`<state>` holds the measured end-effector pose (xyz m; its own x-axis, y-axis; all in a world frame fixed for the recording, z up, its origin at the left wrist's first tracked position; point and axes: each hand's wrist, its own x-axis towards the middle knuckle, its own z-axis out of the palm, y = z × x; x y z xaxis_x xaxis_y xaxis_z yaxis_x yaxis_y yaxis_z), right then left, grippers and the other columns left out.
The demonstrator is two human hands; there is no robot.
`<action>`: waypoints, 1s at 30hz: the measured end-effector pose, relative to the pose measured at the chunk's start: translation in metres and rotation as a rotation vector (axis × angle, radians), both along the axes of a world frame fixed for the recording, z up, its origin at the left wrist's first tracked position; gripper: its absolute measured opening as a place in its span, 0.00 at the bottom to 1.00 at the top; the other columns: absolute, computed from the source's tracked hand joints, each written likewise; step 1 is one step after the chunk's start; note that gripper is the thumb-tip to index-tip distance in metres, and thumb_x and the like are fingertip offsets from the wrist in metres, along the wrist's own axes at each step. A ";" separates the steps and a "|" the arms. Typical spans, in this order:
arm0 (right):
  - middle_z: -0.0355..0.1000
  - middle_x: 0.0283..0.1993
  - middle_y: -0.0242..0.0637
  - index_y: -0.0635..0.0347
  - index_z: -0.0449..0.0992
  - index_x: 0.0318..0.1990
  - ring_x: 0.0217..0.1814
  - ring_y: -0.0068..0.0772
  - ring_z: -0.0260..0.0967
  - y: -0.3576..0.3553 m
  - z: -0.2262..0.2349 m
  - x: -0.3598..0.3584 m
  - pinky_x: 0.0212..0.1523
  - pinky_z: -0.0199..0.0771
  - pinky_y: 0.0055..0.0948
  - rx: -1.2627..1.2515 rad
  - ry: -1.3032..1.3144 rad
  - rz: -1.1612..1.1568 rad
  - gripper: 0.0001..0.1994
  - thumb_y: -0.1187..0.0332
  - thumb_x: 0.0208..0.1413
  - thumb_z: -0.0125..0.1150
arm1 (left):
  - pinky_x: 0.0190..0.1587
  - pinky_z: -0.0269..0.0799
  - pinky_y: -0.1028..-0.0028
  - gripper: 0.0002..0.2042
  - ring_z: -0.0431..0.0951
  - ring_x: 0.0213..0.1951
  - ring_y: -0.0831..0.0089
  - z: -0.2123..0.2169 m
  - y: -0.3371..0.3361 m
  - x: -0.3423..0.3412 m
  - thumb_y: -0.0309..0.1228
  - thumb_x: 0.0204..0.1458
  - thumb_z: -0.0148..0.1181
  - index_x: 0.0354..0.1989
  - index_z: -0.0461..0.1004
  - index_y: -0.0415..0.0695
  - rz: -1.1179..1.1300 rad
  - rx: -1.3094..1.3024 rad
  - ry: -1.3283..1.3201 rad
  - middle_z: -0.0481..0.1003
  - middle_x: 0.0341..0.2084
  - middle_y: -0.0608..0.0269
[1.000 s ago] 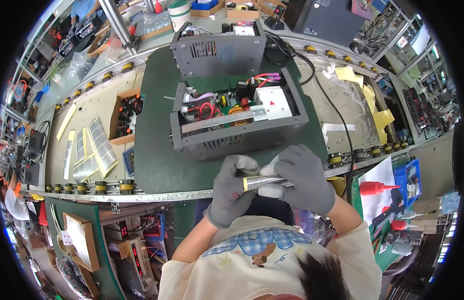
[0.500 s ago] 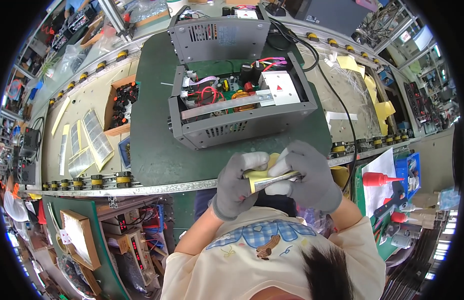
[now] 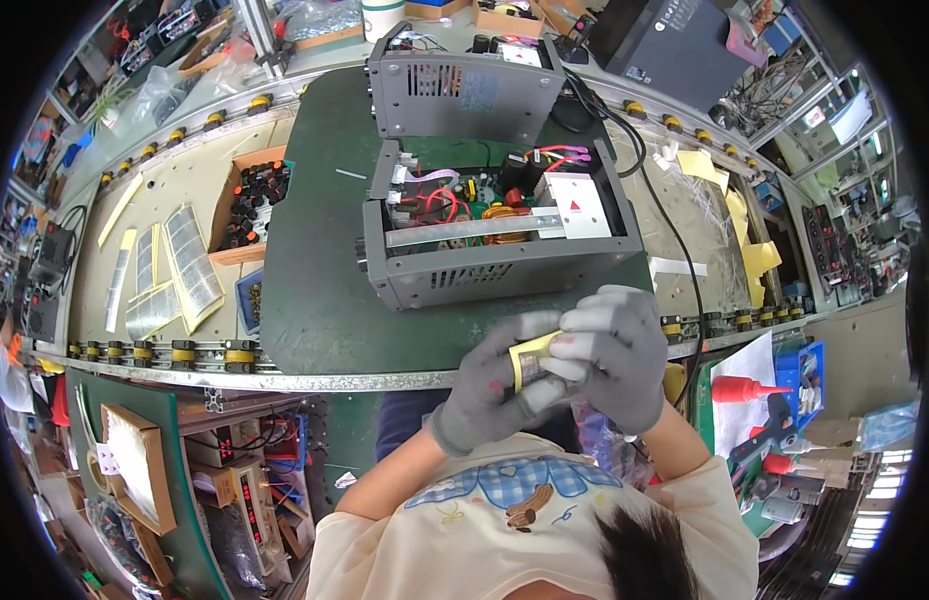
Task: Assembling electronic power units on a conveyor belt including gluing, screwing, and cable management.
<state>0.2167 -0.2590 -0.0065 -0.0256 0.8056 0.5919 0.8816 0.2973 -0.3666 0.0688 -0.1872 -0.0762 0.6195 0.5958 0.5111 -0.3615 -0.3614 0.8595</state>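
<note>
Both my hands wear grey gloves with pale fingertips and meet in front of my chest, just short of the bench edge. My left hand (image 3: 492,384) is closed on a small yellow-backed label sheet (image 3: 532,358) with a silvery face. The fingers of my right hand (image 3: 620,352) pinch the same sheet from the other side and cover part of it. Beyond them, an open grey power supply case (image 3: 504,278) shows red wires, a circuit board and a white plate. A second grey case (image 3: 464,100) stands behind it. Both rest on a dark green board (image 3: 314,310).
A cardboard box of black knobs (image 3: 252,200) and silvery label sheets (image 3: 189,265) lie to the left. A black cable (image 3: 674,220) runs down the right side. Red-capped glue bottles (image 3: 749,390) and a blue bin (image 3: 806,385) sit at the lower right.
My hands have turned the label sheet so it stands more upright, with the right fingers now over its front. The view has shifted slightly, so the cases appear a little lower and further right.
</note>
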 end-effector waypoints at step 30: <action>0.66 0.26 0.38 0.59 0.71 0.28 0.29 0.42 0.67 0.030 0.000 0.022 0.30 0.64 0.36 -0.301 -0.373 -0.160 0.08 0.64 0.48 0.58 | 0.45 0.73 0.72 0.05 0.73 0.39 0.77 -0.073 -0.012 0.052 0.29 0.56 0.55 0.39 0.72 0.46 -0.219 -1.518 -0.448 0.74 0.35 0.67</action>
